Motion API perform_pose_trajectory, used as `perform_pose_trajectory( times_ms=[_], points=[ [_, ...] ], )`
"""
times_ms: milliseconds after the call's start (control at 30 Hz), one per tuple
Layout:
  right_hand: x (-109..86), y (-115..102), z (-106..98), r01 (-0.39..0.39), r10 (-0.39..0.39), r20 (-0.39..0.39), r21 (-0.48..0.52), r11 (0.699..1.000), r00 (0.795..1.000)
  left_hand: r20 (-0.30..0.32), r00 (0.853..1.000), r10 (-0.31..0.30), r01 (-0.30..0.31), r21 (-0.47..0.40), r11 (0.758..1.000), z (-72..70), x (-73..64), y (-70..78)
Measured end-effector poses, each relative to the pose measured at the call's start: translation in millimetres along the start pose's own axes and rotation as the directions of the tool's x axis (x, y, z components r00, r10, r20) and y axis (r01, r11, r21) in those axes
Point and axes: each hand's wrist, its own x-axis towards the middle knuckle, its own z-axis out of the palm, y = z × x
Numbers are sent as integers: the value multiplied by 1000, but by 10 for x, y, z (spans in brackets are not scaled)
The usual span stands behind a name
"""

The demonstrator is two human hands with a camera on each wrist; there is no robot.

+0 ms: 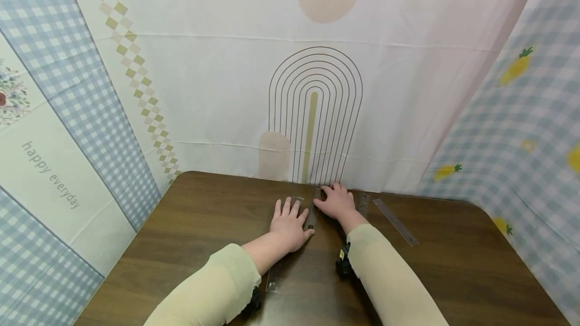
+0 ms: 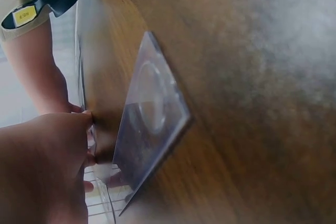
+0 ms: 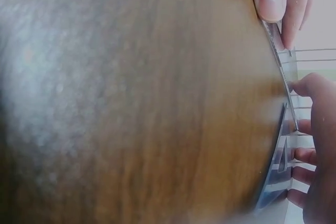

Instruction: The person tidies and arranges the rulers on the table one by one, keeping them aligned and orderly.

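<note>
My left hand (image 1: pixel 290 225) lies palm down with spread fingers on a long clear plastic strip, a ruler by its look (image 1: pixel 272 284). In the left wrist view this strip's near end (image 2: pixel 152 98) has a round hole. Between my hands, a narrow clear ruler (image 1: pixel 312 218) runs toward the wall, with my left thumb and fingers touching its side. My right hand (image 1: pixel 337 201) pinches that ruler's far end between thumb and fingers. In the right wrist view, the right thumb (image 3: pixel 271 6) is at the ruler's edge, and left fingers press lower down.
A short clear ruler (image 1: pixel 364 204) lies just beyond my right wrist. Farther right, another clear ruler (image 1: pixel 395 222) lies slanted on the brown wooden table (image 1: pixel 204 225). A printed cloth (image 1: pixel 217 89) hangs behind the table's far edge.
</note>
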Motion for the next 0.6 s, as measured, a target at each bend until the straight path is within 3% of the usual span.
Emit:
perform_pose_trajectory(
  times_ms=[333, 600],
  points=[
    [39, 22, -28, -10, 10, 18, 36, 999, 1000, 11, 1000, 15, -16, 8, 1000, 22, 16, 0],
    [28, 17, -66, -22, 25, -22, 129, 991, 999, 16, 999, 42, -42, 11, 999, 13, -6, 9]
  ],
)
